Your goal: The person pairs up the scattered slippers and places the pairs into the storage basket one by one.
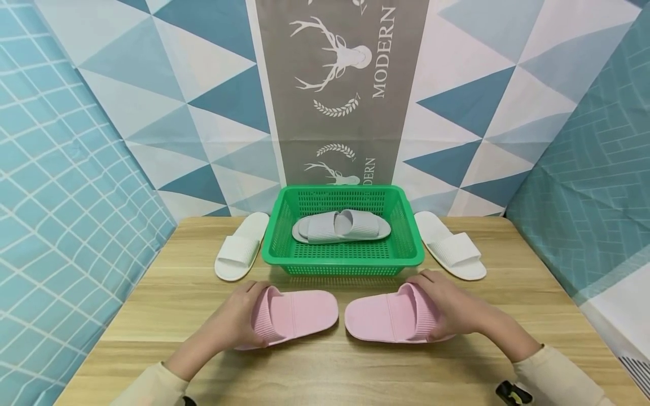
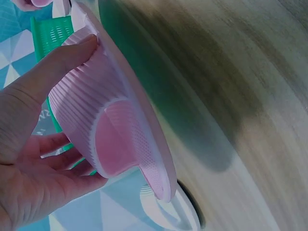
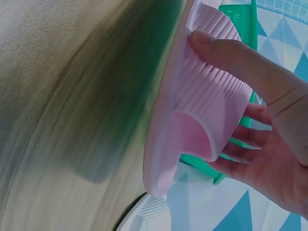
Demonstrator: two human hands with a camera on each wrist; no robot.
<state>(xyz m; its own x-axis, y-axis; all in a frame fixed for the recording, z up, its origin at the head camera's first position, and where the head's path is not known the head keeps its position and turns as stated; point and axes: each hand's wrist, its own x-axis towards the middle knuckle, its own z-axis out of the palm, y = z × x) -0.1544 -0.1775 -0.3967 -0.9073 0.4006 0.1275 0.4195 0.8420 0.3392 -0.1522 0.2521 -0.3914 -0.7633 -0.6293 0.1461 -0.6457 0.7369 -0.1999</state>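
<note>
Pink slippers: two, laid on the wooden table (image 1: pixel 152 304) near the green basket (image 1: pixel 284 254), heels pointing inward.
Left pink slipper (image 1: pixel 299 313): gripped at the strap by the left hand (image 1: pixel 236 321), fingers curled round it.
Right pink slipper (image 1: pixel 381 318): gripped likewise by the right hand (image 1: pixel 449 307).
Grey slippers (image 1: pixel 340 225): two, nested in the basket.
White slippers: two, one at the basket's left (image 1: pixel 241 248), one at its right (image 1: pixel 452 245).

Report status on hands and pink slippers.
Left hand grips left pink slipper. Right hand grips right pink slipper. Green basket just behind.
</note>
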